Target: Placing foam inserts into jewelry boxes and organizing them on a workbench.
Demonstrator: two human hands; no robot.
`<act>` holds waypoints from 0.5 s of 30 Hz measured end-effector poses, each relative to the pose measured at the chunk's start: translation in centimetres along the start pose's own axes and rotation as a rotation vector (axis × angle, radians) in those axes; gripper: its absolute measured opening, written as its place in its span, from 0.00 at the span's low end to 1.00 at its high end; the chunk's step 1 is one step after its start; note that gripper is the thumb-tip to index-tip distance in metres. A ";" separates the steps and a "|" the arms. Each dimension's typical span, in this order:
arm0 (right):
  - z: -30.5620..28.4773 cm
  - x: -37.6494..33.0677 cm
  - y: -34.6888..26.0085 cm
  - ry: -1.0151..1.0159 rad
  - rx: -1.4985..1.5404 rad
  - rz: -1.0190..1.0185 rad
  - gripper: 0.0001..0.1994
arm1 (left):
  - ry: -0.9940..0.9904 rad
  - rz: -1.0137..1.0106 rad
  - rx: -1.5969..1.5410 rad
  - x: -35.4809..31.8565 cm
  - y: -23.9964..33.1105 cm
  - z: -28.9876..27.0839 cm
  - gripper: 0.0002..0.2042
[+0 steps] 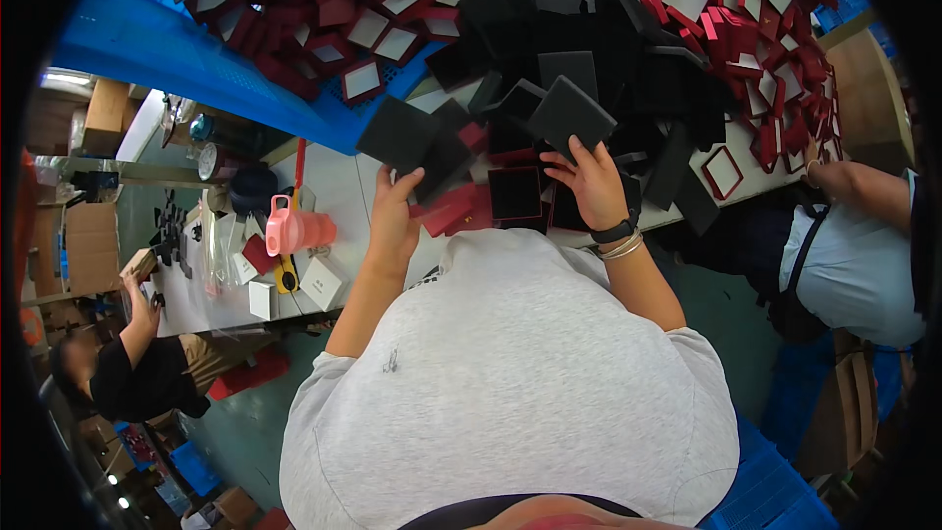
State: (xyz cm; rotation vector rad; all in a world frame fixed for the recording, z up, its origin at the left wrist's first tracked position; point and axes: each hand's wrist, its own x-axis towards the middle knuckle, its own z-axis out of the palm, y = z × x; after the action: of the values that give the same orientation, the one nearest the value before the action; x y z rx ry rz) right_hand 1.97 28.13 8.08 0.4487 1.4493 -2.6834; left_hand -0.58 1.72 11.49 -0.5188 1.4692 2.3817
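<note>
My left hand (395,211) pinches the lower edge of a flat black square box lid (396,133), tilted up over the table. With thumb and fingers, my right hand (597,191) grips a similar dark square box lid (571,118) by its lower corner. Between the two hands lies a black box part (515,193) with a thin red rim. Next to my left fingers are dark red box pieces (459,208). A large heap of black box parts (530,25) rises just beyond both hands.
A blue crate (245,93) with many red, white-lined boxes (368,29) stands far left. More red boxes (775,69) are piled far right beside a person's arm (863,191). A pink jug (297,230) and small white boxes (322,282) stand left; another person (147,363) works beyond.
</note>
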 end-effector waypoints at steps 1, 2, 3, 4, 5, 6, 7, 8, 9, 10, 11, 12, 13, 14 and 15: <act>-0.2 0.0 0.7 -0.002 0.002 -0.001 0.16 | 0.000 0.003 0.001 0.1 -0.6 -0.3 0.31; -0.3 -0.2 1.5 -0.017 -0.004 -0.051 0.16 | 0.009 0.042 0.082 0.0 -1.4 -0.5 0.32; -0.1 -0.5 1.8 -0.030 -0.010 -0.097 0.15 | 0.020 0.077 0.161 -0.5 -1.7 0.0 0.32; 0.3 -0.7 1.9 -0.063 -0.025 -0.126 0.16 | 0.035 0.060 0.157 -1.1 -1.6 0.5 0.33; 0.6 -0.7 1.9 -0.063 -0.025 -0.122 0.16 | 0.038 0.057 0.156 -1.1 -1.5 0.7 0.33; 0.8 -0.8 1.6 -0.102 -0.380 -0.300 0.16 | 0.041 0.087 0.172 -1.2 -1.7 0.9 0.32; 1.2 -0.9 1.3 -0.144 -0.737 -0.476 0.16 | 0.045 0.115 0.186 -1.3 -1.8 1.1 0.31; 1.8 -1.6 1.1 -0.158 -0.693 -0.443 0.18 | 0.054 0.113 0.178 -1.4 -1.7 1.3 0.31; 2.2 -1.8 0.4 -0.168 -0.702 -0.434 0.18 | 0.009 0.164 0.199 -1.6 -1.7 1.7 0.31; 2.5 -2.0 0.0 -0.193 -0.799 -0.523 0.19 | -0.033 0.215 0.221 -1.9 -1.9 1.9 0.31; 2.7 -2.3 -0.4 -0.219 -0.894 -0.616 0.21 | -0.021 0.213 0.212 -2.3 -2.3 2.0 0.31; 3.4 -2.4 -1.0 -0.255 -0.836 -0.535 0.26 | -0.043 0.214 0.279 -2.3 -2.2 2.2 0.33; 3.6 -2.4 -0.9 -0.261 -0.839 -0.539 0.26 | -0.066 0.217 0.347 -2.2 -2.2 2.4 0.34; 3.8 -2.4 -0.5 -0.282 -0.815 -0.480 0.26 | -0.073 0.174 0.300 -2.6 -2.5 2.6 0.41; 4.1 -2.2 -0.2 -0.302 -0.786 -0.424 0.27 | -0.073 0.184 0.301 -2.4 -2.7 2.3 0.41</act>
State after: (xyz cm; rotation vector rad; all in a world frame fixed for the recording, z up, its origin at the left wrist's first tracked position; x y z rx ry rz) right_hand 3.12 24.67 10.95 -0.3325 2.4748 -1.9980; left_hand 2.38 4.80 11.42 -0.2301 1.8680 2.2214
